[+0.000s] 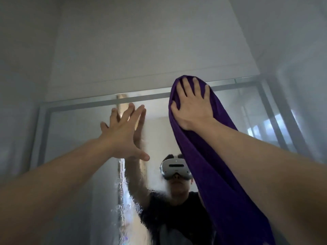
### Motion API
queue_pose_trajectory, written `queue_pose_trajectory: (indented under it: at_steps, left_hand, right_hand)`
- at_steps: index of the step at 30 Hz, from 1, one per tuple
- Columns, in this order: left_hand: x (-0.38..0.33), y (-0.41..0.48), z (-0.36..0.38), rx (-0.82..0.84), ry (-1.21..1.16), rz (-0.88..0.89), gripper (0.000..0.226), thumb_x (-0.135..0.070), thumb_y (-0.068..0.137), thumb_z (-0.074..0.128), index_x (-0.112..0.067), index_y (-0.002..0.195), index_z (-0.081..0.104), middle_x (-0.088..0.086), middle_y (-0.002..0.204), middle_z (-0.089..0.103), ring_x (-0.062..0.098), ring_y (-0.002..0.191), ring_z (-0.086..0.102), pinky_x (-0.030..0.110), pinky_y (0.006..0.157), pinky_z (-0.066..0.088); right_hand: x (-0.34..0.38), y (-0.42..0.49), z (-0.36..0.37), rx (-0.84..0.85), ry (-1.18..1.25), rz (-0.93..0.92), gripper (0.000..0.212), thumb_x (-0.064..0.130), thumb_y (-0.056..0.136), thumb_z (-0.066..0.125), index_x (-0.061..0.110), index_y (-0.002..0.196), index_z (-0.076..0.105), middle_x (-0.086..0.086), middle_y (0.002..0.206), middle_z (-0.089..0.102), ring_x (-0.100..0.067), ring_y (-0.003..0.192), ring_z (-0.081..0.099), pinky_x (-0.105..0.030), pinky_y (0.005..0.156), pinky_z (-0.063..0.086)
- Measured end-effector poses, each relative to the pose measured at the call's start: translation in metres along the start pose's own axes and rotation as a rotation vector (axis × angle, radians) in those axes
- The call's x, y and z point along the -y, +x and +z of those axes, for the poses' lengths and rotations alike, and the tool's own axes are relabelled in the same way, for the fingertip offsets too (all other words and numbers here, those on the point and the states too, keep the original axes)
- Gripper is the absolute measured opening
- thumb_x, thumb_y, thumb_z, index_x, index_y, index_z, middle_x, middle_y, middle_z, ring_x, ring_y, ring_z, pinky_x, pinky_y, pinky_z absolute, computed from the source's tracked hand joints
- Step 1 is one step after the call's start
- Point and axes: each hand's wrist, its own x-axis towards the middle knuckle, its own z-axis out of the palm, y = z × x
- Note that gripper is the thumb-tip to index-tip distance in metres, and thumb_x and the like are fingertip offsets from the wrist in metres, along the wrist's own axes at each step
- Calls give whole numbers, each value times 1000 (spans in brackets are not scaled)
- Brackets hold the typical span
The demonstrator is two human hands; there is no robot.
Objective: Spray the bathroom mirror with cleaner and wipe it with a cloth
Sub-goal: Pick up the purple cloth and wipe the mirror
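Wiping step in hand, at the top of the mirror.

Right hand (192,105) lay flat, fingers spread, pressing the purple cloth (212,174) against the mirror (79,138) at its top frame (88,101); the cloth's tail hung down the glass. Left hand (122,137), bare and splayed, braced on the mirror just below that frame, left of the cloth. Hands were apart. Wet cleaner film (123,200) streaked the mirror's lower middle, so spraying looked done. The next move probably called for a firm downward sweep through that wet patch. No spray bottle in view.
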Motion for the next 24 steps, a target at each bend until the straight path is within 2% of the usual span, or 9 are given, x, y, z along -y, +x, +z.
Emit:
queue_pose_trajectory:
  at_steps: [3,6,10,14,17,19,22,24]
  left_hand:
    - [0,-1,3,-24,-47,-31,166,-69,41,91,-46,142,-39,-11,168,-18,34,151,-28,70,118,-3]
    - [0,0,3,-28,-99,-27,168,-65,40,93,-44,142,-40,-10,169,-13,32,151,-28,70,118,-4]
    - [-2,-3,-3,-43,-111,3,166,-62,40,92,-43,145,-34,-19,167,-9,36,153,-20,72,117,2]
    - [5,-11,-13,-23,-116,64,165,-63,36,95,-49,145,-29,-12,169,1,34,155,-14,67,120,8]
    - [33,-17,-25,-37,-9,36,165,-71,31,92,-52,146,-25,-9,169,-7,34,154,-11,62,121,14]
    - [61,-21,-32,-36,88,-24,162,-74,33,89,-50,150,-21,-5,169,-9,35,154,-12,63,121,14]
    - [99,-27,-35,0,156,-79,159,-73,34,89,-48,154,-13,-6,169,-13,36,155,-10,64,121,16]
    - [112,-27,-31,13,115,-69,160,-72,32,90,-49,154,-12,-9,169,-16,37,154,-10,62,122,16]
  right_hand:
    - [26,0,3,6,-21,-67,72,51,101,20,19,164,8,-4,174,3,-32,159,-2,-61,125,-2]
    - [45,-9,7,20,-8,-151,73,54,101,18,21,164,7,-2,174,1,-31,159,-5,-59,125,-4]
    - [60,-33,10,62,-7,-298,74,58,99,18,25,165,7,0,174,3,-27,159,-7,-57,126,-5]
    - [51,-65,12,123,-21,-522,74,58,98,20,25,164,12,1,173,8,-26,160,-4,-54,127,-6]
    - [27,-74,8,173,-45,-682,74,56,97,28,25,163,20,2,172,12,-25,160,1,-52,127,-8]
    - [10,-67,4,168,-56,-674,75,56,95,32,26,162,23,3,172,13,-23,160,2,-51,127,-7]
    - [-5,-47,0,125,-66,-505,77,60,94,28,27,163,18,4,173,9,-21,160,-2,-51,128,-5]
    - [0,-34,2,95,-69,-413,78,61,94,22,28,164,12,5,173,5,-20,160,-5,-51,127,-4]
